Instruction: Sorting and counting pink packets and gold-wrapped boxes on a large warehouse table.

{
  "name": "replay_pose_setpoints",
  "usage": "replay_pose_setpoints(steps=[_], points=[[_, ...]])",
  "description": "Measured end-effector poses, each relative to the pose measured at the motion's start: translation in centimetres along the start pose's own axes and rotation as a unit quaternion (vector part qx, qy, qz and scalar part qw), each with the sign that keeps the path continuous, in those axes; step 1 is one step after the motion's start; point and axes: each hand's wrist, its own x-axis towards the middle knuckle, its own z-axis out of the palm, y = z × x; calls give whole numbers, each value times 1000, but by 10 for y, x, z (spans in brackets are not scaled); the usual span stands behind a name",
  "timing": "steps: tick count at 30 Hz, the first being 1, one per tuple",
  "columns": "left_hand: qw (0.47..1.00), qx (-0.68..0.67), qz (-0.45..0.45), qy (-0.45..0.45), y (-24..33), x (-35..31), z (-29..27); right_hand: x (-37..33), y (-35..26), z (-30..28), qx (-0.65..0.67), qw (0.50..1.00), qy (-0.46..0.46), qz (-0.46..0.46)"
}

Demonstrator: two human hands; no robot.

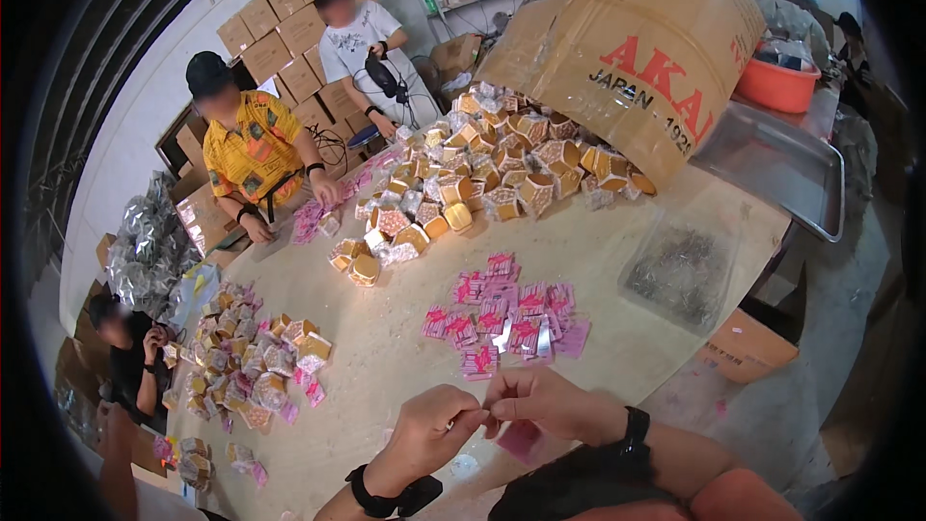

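My left hand [432, 429] is closed, thumb pressed against the curled fingers; a tiny pale thing shows at them, too small to name. My right hand [552, 407] meets it fingertip to fingertip in a pinch, and what lies between the tips is hidden. Just below the right fingers is a pink card [522, 438]; whether they hold it or it lies on the table I cannot tell. Beyond both hands, pink printed cards [492, 314] are spread in a loose, overlapping heap.
A shallow clear tray of thin metal pins [680, 275] sits to the right. Plastic-wrapped tan and white pieces [535, 191] spill from a tipped cardboard carton [617, 58]; another pile [256, 357] lies left. Co-workers, including a person in yellow [253, 145], are around the table [386, 347].
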Motion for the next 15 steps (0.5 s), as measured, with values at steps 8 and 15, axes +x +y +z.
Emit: replay_pose_setpoints(steps=[8,15], points=[[894,-369,-254,-5,-9,12,20,-13,-23,15,-387,893,114,-199],[875,-412,-254,30,-13,26,38,-21,-23,3,-686,657,163,-267]])
